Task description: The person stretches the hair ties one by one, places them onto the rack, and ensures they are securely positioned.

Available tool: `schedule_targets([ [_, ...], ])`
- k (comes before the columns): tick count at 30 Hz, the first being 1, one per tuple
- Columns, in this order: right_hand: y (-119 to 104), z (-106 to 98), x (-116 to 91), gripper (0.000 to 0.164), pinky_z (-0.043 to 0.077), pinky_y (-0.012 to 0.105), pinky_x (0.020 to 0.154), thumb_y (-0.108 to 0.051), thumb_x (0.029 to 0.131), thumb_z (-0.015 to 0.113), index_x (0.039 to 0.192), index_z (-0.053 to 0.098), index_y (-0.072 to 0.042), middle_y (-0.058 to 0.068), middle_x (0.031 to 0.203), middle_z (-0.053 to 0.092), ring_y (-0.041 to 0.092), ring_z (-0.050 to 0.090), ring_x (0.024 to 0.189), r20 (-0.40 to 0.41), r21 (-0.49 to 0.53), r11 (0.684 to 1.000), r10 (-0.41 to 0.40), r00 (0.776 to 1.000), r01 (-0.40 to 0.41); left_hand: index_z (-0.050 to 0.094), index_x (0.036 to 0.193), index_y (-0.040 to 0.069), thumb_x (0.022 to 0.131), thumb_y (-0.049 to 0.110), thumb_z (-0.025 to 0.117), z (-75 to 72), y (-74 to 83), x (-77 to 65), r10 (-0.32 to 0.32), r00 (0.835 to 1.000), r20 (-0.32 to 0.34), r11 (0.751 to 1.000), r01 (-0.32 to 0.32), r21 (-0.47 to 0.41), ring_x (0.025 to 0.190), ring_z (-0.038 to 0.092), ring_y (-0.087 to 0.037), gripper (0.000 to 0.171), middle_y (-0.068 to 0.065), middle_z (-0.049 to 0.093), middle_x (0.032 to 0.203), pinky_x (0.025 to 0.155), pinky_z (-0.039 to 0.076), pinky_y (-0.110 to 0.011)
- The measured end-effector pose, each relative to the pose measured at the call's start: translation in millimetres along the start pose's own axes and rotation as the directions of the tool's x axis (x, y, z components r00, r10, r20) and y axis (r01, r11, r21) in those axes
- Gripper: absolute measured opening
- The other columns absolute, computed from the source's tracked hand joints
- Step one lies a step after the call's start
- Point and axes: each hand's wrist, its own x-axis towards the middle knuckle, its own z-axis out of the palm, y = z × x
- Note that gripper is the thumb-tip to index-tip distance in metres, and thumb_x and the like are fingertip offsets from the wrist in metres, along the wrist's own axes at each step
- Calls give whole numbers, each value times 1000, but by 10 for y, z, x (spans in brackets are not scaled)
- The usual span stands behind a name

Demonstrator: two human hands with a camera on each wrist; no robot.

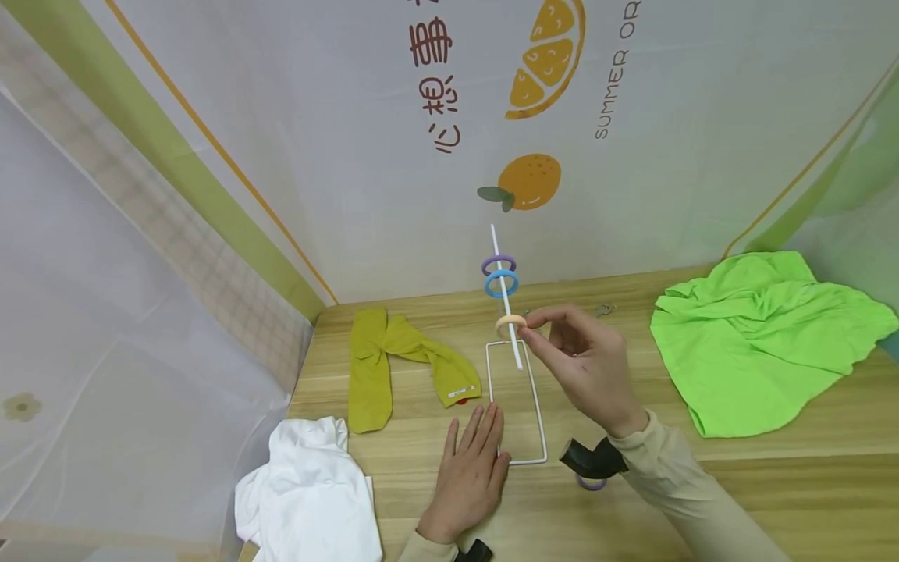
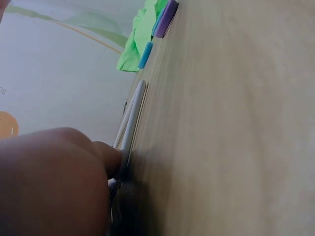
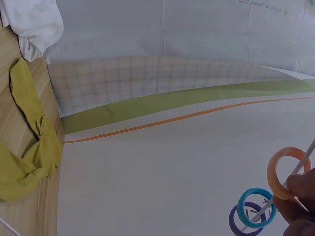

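Observation:
A white wire stand has a rectangular base (image 1: 539,410) on the table and a slim raised rod (image 1: 515,355). My right hand (image 1: 593,367) pinches a pale orange ring (image 3: 273,169) between thumb and index finger, and the rod passes through that ring. Farther along the rod hang a blue ring (image 1: 488,290) and, just beyond it, a purple ring (image 1: 499,257). My left hand (image 1: 469,476) lies palm down over the left side of the base, fingers straight, partly covering the wire.
Left of the stand lies a mustard-yellow cloth (image 1: 370,375), with a white cloth (image 1: 309,492) nearer. A bright green cloth (image 1: 758,336) spreads at the right. Another purple ring (image 1: 591,485) lies below my right wrist. A printed curtain (image 1: 393,211) closes off the back.

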Motion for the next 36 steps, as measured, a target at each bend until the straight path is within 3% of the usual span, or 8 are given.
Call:
schedule_targets([
  [8, 142, 64, 142, 17, 27, 23, 41, 11, 84, 76, 96, 74, -1, 5, 72, 67, 6, 37, 45, -12, -8, 998, 61, 998, -61, 45, 155, 4, 107, 26, 49, 4, -8, 5, 5, 1000, -6, 1000, -5, 7, 150, 40, -27, 53, -7, 43, 163, 116, 27, -55],
  [15, 268, 105, 258, 10, 26, 23, 41, 4, 88, 76, 94, 74, -4, 0, 57, 53, 6, 36, 44, -16, -36, 995, 97, 995, -98, 42, 156, 4, 108, 27, 46, 7, -8, 11, -8, 1000, 15, 1000, 9, -22, 151, 37, -28, 53, -8, 40, 164, 117, 24, -56],
  [22, 348, 137, 327, 6, 27, 21, 41, 1, 90, 76, 94, 74, -3, -3, 53, 51, 5, 36, 42, -18, -64, 993, 97, 995, -98, 46, 154, 3, 107, 25, 49, -8, 3, 9, 1, 1000, -4, 1000, -1, -3, 150, 40, -28, 52, -8, 42, 163, 116, 25, -55],
  [29, 418, 133, 350, 6, 27, 21, 39, 0, 90, 76, 94, 72, -2, -3, 49, 51, 5, 37, 40, -26, -56, 991, 120, 992, -121, 44, 155, 3, 108, 25, 47, -10, 7, 9, -7, 1000, 18, 1000, 8, -27, 151, 38, -28, 52, -8, 40, 164, 117, 24, -56],
  [36, 438, 54, 263, 9, 28, 21, 39, 5, 90, 75, 94, 73, -3, 3, 70, 69, 4, 37, 40, -8, -42, 989, 139, 990, -140, 45, 154, 4, 107, 25, 49, 3, 3, 8, 3, 1000, -4, 1000, -3, -8, 150, 40, -28, 52, -8, 42, 163, 115, 24, -55],
])
